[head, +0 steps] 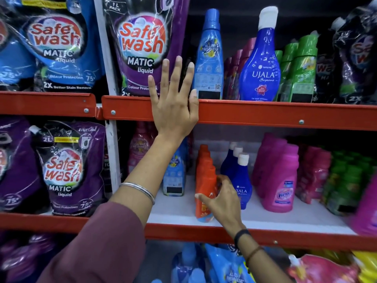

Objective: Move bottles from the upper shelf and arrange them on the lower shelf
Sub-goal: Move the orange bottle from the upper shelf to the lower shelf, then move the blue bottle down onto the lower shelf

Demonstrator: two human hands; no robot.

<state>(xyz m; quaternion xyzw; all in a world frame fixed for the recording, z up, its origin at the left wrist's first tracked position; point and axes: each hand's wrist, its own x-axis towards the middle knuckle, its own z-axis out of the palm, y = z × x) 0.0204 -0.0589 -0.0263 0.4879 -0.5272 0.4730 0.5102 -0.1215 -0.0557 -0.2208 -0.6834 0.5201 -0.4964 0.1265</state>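
Note:
My left hand (174, 99) is raised flat with fingers spread, its thumb against the red front rail of the upper shelf (265, 114), just left of a tall light-blue bottle (209, 58). A dark-blue Ujala bottle (260, 64) stands to that bottle's right. On the lower shelf (285, 220) my right hand (221, 198) grips the front orange bottle (204, 193) of a row running back. Dark-blue Ujala bottles (239, 176) stand right behind the hand, and a light-blue bottle (175, 176) is partly hidden behind my left forearm.
Safewash pouches (142, 45) fill the left bays on both levels. Pink Vanish bottles (281, 180) and green bottles (344, 180) stand to the right on the lower shelf, green (299, 68) and maroon ones above. Blue bottles (187, 264) sit on the shelf below.

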